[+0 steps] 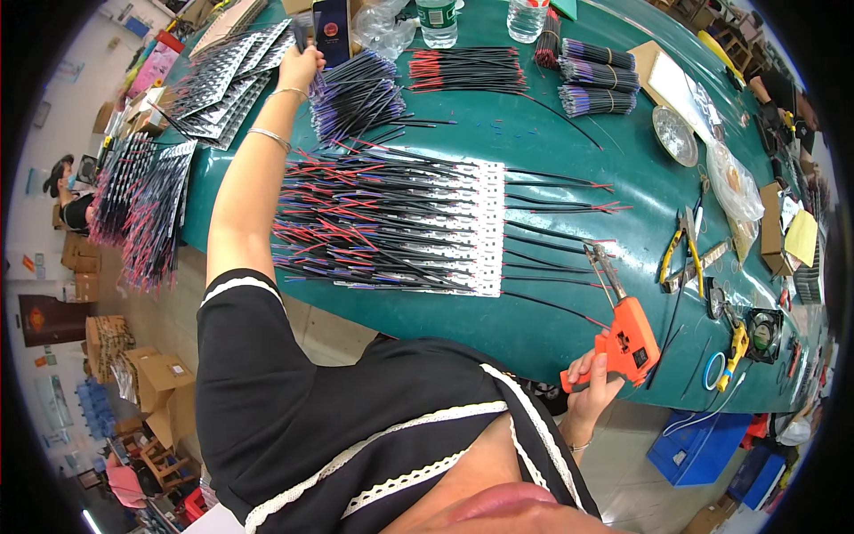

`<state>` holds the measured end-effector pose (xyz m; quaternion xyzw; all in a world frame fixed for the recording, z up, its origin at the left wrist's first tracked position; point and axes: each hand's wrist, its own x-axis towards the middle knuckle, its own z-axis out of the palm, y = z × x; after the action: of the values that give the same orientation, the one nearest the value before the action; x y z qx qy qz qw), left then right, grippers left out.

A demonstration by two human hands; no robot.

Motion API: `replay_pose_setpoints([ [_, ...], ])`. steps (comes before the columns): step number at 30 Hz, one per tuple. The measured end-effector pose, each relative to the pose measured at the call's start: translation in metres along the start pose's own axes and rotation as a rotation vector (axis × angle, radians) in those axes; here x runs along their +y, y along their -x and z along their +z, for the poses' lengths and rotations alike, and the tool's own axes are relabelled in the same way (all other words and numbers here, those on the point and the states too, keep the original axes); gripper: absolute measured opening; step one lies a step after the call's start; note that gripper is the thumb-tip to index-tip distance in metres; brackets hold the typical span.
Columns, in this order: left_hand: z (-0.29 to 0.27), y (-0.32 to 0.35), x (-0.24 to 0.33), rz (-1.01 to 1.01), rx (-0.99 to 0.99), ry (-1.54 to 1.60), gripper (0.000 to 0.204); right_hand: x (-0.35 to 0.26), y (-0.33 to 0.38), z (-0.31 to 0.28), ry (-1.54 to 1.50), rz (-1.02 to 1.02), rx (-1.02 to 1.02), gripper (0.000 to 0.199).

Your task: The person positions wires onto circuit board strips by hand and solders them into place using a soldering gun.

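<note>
My right hand point(592, 392) grips the orange handle of a soldering gun point(632, 343). The gun's metal tip points up and left, close to the ends of black and red wires. Left of it lies a panel of white circuit board strips point(487, 230), with many black, red and blue-ended wires point(365, 218) spread across it. My left arm stretches to the far left, where my left hand point(304, 67) is closed around a dark greyish thing too small to name. Beside that hand lies a heap of black wires with purple ends point(356, 93).
Bundled wires point(598, 78), red-ended black wires point(467, 69) and water bottles point(438, 22) stand at the back. More board strips point(227, 80) lie far left. Right are a metal dish point(674, 135), pliers point(683, 249), a plastic bag point(737, 191) and a small fan point(764, 334).
</note>
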<state>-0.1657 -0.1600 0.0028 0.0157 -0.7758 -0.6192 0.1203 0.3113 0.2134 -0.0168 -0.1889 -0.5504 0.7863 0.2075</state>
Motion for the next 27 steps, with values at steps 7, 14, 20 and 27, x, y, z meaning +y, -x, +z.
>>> replay_pose_setpoints([
  [7,0.002,-0.007,0.039,-0.349,-0.076,0.807,0.007,0.001,-0.001,-0.005,-0.021,-0.003,0.026,0.031],
  [14,0.111,0.013,0.071,-0.271,-0.388,0.742,0.021,-0.001,-0.001,-0.005,-0.052,-0.002,0.024,0.034],
  [20,0.214,0.096,0.075,-0.076,-0.422,0.301,0.022,-0.004,0.004,-0.005,-0.080,-0.049,0.032,0.033],
  [27,0.250,0.142,0.045,0.165,-0.385,0.035,0.022,-0.006,0.007,-0.012,-0.085,-0.075,0.058,0.035],
])
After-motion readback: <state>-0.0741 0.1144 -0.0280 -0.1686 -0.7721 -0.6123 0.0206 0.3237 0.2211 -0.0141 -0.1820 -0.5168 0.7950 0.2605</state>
